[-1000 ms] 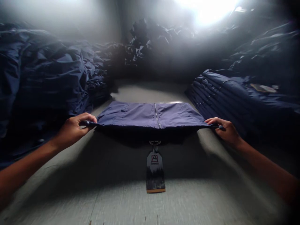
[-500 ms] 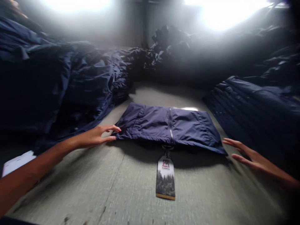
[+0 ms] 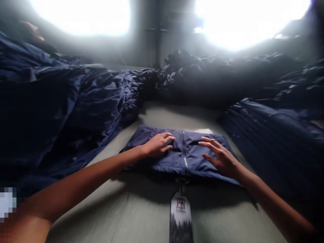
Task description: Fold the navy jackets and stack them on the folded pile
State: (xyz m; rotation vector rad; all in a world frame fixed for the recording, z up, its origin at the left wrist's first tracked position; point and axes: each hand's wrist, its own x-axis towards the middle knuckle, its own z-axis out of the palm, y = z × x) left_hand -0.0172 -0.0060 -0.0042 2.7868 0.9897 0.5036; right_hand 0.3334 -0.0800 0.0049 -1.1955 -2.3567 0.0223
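Note:
A folded navy jacket (image 3: 164, 162) lies flat in front of me, its zipper running down the middle. From its near edge hangs a cardboard hang tag (image 3: 181, 216) with a forest picture and a red square logo, cut off by the bottom of the view. My left hand (image 3: 159, 144) is over the jacket's left half, fingers apart and slightly bent. On the other side of the zipper, my right hand (image 3: 219, 155) is over the right half with its fingers spread. Neither hand grips the cloth; whether the fingertips touch it I cannot tell.
A tall heap of navy garments (image 3: 93, 101) rises at the left. At the right lies a stack of folded navy garments (image 3: 268, 128), and a dark pile (image 3: 215, 81) stands at the back. The pale table top (image 3: 174, 114) shows around the jacket.
Both hands have moved inward from beside the jacket's left and right edges to above its middle. The view has tilted up, so the jacket and tag sit lower.

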